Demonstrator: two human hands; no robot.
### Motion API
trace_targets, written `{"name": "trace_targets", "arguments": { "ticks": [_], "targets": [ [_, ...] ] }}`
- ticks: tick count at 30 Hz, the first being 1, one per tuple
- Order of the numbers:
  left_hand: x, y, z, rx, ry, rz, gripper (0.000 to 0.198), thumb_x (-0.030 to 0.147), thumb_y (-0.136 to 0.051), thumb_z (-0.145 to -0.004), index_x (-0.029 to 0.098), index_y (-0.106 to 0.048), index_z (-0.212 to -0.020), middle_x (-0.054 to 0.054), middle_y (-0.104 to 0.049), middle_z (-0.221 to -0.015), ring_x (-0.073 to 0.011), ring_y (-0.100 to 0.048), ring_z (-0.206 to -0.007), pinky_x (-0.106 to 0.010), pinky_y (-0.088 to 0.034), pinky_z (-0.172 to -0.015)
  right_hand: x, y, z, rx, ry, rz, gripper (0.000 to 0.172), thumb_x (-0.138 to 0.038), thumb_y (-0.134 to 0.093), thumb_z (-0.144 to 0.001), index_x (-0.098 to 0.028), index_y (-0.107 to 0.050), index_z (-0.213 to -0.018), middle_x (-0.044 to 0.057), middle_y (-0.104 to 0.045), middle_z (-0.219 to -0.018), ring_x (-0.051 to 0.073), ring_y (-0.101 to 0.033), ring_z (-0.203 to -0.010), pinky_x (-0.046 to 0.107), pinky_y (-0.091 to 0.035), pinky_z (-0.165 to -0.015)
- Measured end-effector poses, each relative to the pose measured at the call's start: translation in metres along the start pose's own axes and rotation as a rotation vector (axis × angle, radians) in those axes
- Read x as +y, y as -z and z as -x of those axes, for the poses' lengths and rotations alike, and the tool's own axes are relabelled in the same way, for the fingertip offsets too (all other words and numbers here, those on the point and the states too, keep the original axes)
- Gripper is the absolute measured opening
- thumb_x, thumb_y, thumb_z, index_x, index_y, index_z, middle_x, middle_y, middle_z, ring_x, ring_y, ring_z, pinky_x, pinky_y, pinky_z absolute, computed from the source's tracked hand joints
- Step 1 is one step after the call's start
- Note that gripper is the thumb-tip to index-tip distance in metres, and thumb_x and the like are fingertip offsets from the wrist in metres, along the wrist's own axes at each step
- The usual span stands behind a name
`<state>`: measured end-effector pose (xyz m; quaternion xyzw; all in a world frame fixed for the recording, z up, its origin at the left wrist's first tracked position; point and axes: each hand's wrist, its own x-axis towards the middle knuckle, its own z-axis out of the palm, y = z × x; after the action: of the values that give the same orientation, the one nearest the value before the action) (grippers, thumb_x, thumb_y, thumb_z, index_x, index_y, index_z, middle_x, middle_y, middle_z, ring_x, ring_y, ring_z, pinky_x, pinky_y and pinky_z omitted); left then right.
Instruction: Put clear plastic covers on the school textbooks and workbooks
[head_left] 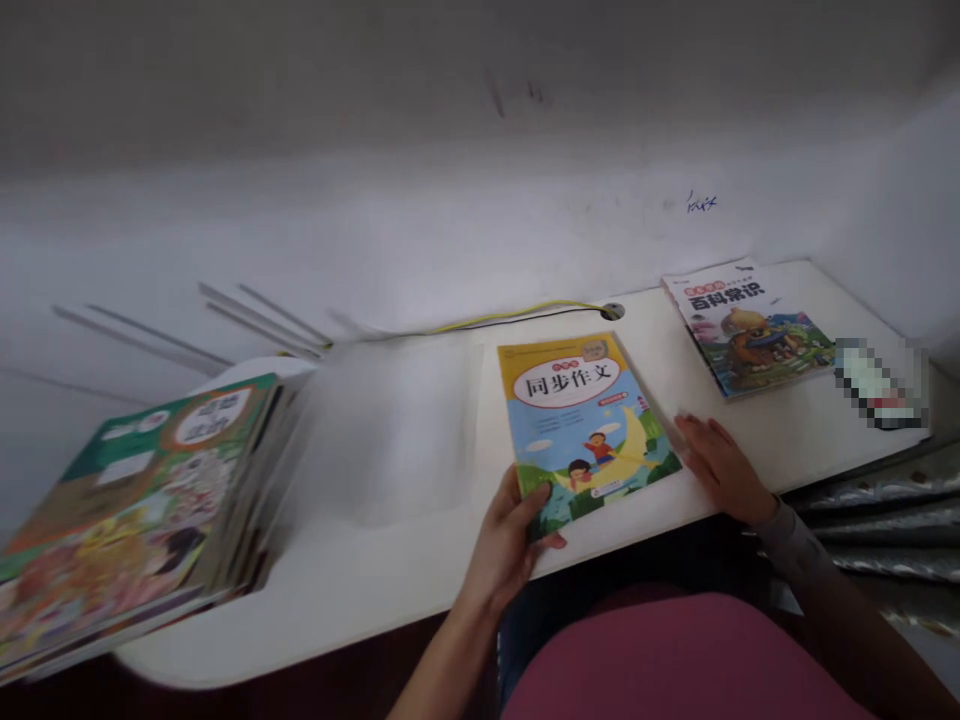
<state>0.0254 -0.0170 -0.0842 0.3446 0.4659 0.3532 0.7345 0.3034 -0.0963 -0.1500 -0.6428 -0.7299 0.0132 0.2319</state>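
The book (583, 420) lies near the front edge of the tabletop (352, 600), its lower-left corner held in the closed grip of the left hand (506, 550). The right hand (721, 468) is laid open just beside its right edge. The cover is best kept flat, not bent at the corner.

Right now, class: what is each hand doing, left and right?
Left hand: closed on the lower left corner of the yellow book.
Right hand: open, flat on the white table beside the book, holding nothing.
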Motion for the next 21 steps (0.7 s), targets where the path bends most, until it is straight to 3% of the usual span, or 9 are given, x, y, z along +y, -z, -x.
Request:
{"name": "trace_targets", "arguments": {
  "ticks": [3, 5, 9, 12, 14, 17, 21],
  "targets": [
    [0.023, -0.017, -0.012, -0.084, -0.02, 0.042, 0.046, 0.02, -0.075, -0.064, 0.021, -0.055, -0.105, -0.001, -0.063, -0.093, -0.012, -0.064, -0.058, -0.02, -0.053, -0.034, 0.0, 0.0, -0.001, 0.079, -0.038, -0.04, 0.039, -0.027, -0.03, -0.098, -0.016, -0.05, -0.13, 0.012, -0.062, -0.124, 0.021, -0.053, -0.12, 0.043, -0.039, -0.104],
    [0.033, -0.045, -0.026, -0.171, -0.026, 0.073, 0.044, 0.017, -0.074, -0.064, 0.021, -0.055, -0.104, 0.0, -0.064, -0.092, -0.012, -0.064, -0.059, -0.02, -0.054, -0.036, -0.003, 0.0, -0.003, 0.046, -0.032, 0.017, 0.034, -0.029, -0.037, -0.096, -0.017, -0.057, -0.121, 0.013, -0.065, -0.117, 0.024, -0.055, -0.115, 0.046, -0.039, -0.103],
    [0.03, -0.133, -0.066, -0.344, 0.048, 0.114, 0.034, 0.011, -0.067, -0.069, 0.023, -0.051, -0.097, 0.001, -0.065, -0.088, -0.0121, -0.065, -0.062, -0.021, -0.056, -0.043, -0.009, 0.001, -0.007, 0.0, -0.018, 0.091, 0.036, -0.028, -0.043, -0.093, -0.016, -0.055, -0.124, 0.014, -0.057, -0.129, 0.026, -0.047, -0.123, 0.048, -0.035, -0.106],
    [0.013, -0.199, -0.094, -0.34, 0.156, 0.147, 0.031, 0.004, -0.058, -0.073, 0.023, -0.049, -0.095, 0.005, -0.064, -0.082, -0.0085, -0.063, -0.063, -0.024, -0.059, -0.056, -0.01, 0.002, -0.009, -0.017, -0.039, 0.088, 0.035, -0.027, -0.044, -0.092, -0.014, -0.056, -0.123, 0.014, -0.057, -0.128, 0.026, -0.047, -0.123, 0.046, -0.034, -0.107],
    [0.0, -0.233, -0.109, -0.333, 0.201, 0.154, 0.036, -0.001, -0.051, -0.074, 0.024, -0.05, -0.099, 0.005, -0.064, -0.082, -0.0082, -0.063, -0.066, -0.026, -0.059, -0.065, -0.009, 0.003, -0.009, -0.043, -0.062, 0.078, 0.034, -0.026, -0.045, -0.091, -0.014, -0.057, -0.12, 0.014, -0.059, -0.124, 0.026, -0.049, -0.12, 0.045, -0.035, -0.106],
    [-0.015, -0.264, -0.127, -0.339, 0.219, 0.147, 0.047, -0.005, -0.045, -0.073, 0.025, -0.049, -0.108, 0.004, -0.064, -0.087, -0.0091, -0.064, -0.068, -0.03, -0.059, -0.071, -0.01, 0.005, -0.011, -0.065, -0.079, 0.06, 0.031, -0.025, -0.047, -0.091, -0.016, -0.059, -0.118, 0.012, -0.06, -0.121, 0.025, -0.051, -0.117, 0.045, -0.036, -0.105],
    [-0.02, -0.277, -0.152, -0.34, 0.234, 0.137, 0.054, -0.006, -0.045, -0.072, 0.025, -0.046, -0.117, 0.002, -0.065, -0.093, -0.0099, -0.064, -0.07, -0.031, -0.058, -0.073, -0.01, 0.005, -0.011, -0.04, -0.061, 0.07, 0.035, -0.024, -0.047, -0.09, -0.016, -0.056, -0.122, 0.012, -0.059, -0.125, 0.024, -0.05, -0.119, 0.045, -0.037, -0.105]
  ]
}}
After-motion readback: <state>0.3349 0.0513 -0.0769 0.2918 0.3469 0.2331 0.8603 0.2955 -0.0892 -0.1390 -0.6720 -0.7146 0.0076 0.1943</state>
